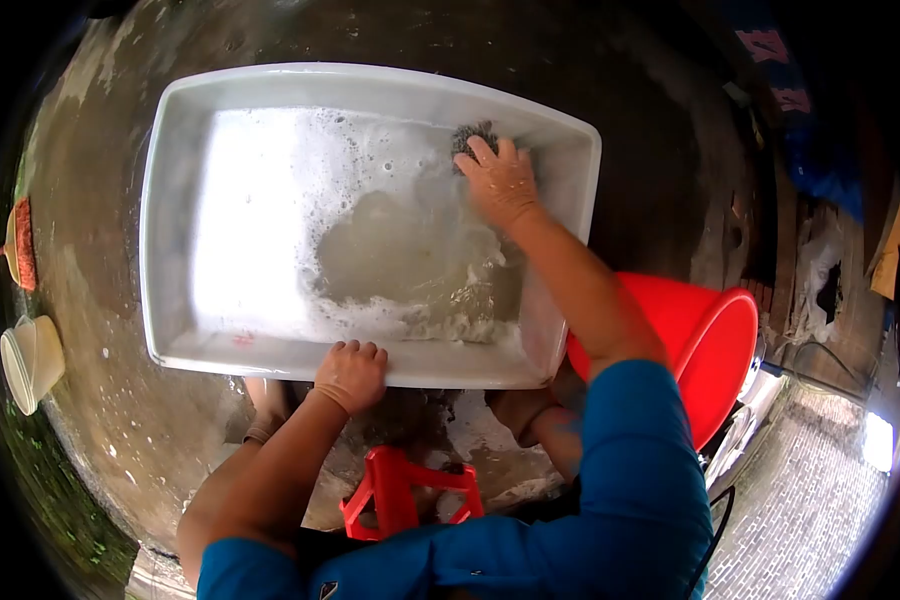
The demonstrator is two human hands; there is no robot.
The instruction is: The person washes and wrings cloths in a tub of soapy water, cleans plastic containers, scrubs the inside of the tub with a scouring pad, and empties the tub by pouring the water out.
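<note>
A large white rectangular plastic tub [370,78] stands on the ground before me, with cloudy, sudsy water in its bottom. My right hand [502,185] presses a dark, coarse scouring pad [476,136] against the tub's inner far right corner, with its fingers spread over the pad. Part of the pad is hidden beneath the fingers. On the near rim, my left hand [352,376] has its fingers curled over the edge, gripping the tub. Water ripples and splashes below my right forearm.
A red bucket [660,320] lies tipped beside the tub's near right corner. Between my legs is a red plastic stool [395,492]. At the far left are a cream-coloured container [36,358] and a broom head [24,245]. Wet concrete ground [95,230] surrounds the tub.
</note>
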